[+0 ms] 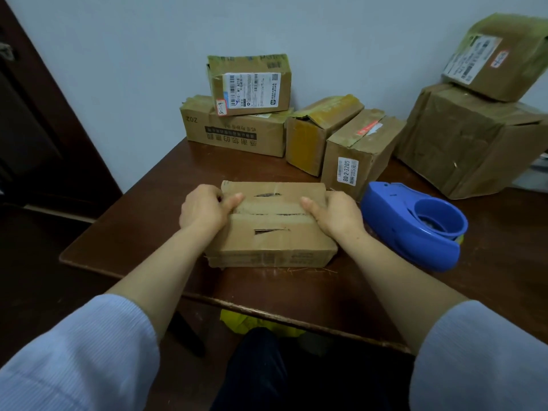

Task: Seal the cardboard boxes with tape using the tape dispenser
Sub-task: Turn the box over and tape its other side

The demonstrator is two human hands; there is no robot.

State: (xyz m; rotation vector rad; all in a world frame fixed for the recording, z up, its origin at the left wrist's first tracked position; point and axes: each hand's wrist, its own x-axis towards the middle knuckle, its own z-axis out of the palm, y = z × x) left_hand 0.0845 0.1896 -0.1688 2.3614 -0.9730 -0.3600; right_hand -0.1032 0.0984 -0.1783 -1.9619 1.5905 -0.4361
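A dark brown wooden table [267, 292] with a rounded, worn front edge stood against a plain pale blue-grey wall [118, 54]. A few thin straw-coloured strands [311, 270] lay scattered on the tabletop near its front. To the left, a tall dark brown wooden panel [44, 129], perhaps a door, leaned into view beside the wall. Beneath the table's front edge sat a crumpled bright yellow item [246, 321], material unclear, and near it a dark slanted table leg [186, 333] ran down to the shadowed floor [44, 262].
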